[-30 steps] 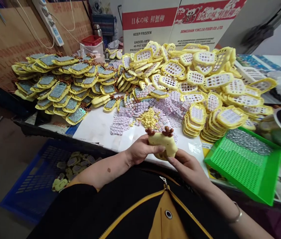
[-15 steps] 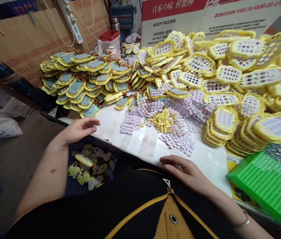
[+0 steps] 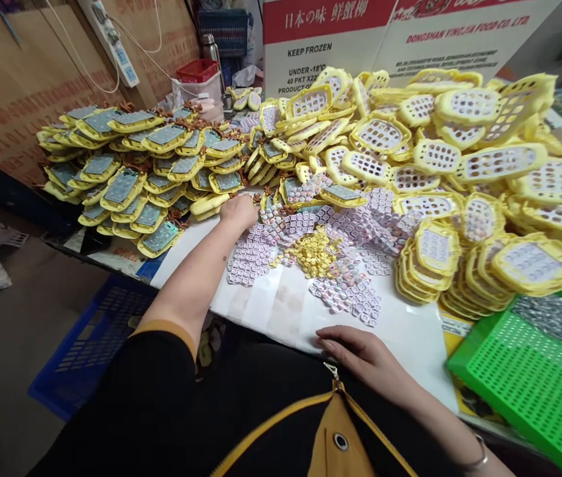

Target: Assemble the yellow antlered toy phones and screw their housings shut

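They wear a mustard-trimmed black top point(image 3: 162, 397) and bracelet point(image 3: 482, 457).

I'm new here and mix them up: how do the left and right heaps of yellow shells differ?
The left heap shows grey panels, the right heap white faces with holes. Brown antler-like pieces poke from the left heap; none show on the right heap. Both are yellow-edged and piled on the table.

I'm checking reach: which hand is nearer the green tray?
Right. The right hand is at the table's front edge, left of the green tray; the left hand is farther, beside yellow cases.
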A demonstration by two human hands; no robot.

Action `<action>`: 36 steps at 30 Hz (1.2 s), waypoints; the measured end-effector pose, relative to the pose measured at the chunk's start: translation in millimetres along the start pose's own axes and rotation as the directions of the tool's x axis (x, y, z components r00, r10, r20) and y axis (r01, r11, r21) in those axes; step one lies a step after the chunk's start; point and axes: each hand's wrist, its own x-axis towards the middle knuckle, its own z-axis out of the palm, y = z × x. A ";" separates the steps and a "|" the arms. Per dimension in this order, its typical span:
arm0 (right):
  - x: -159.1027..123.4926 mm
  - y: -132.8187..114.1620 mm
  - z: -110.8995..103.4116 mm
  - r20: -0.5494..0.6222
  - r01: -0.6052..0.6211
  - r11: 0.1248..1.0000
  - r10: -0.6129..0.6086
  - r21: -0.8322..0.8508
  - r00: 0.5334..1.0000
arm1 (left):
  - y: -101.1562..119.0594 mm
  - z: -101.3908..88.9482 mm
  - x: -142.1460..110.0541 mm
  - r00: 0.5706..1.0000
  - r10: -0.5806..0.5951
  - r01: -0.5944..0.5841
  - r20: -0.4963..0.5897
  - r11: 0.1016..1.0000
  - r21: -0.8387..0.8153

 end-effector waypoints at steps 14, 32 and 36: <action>-1.8 14.9 -5.4 -0.008 0.070 0.991 -0.069 0.117 0.998 | 12.8 -27.9 3.5 0.936 0.132 -0.111 -0.325 0.990 0.084; -19.8 1.9 -117.1 -0.589 -0.219 0.660 -0.410 -0.718 0.696 | 69.4 36.6 -142.9 0.831 0.208 0.535 0.517 -0.038 -0.844; 6.5 -6.9 -135.6 -0.498 -0.372 0.395 -0.289 -0.840 0.817 | 81.5 55.3 -155.0 0.846 0.290 0.484 0.447 -0.069 -0.872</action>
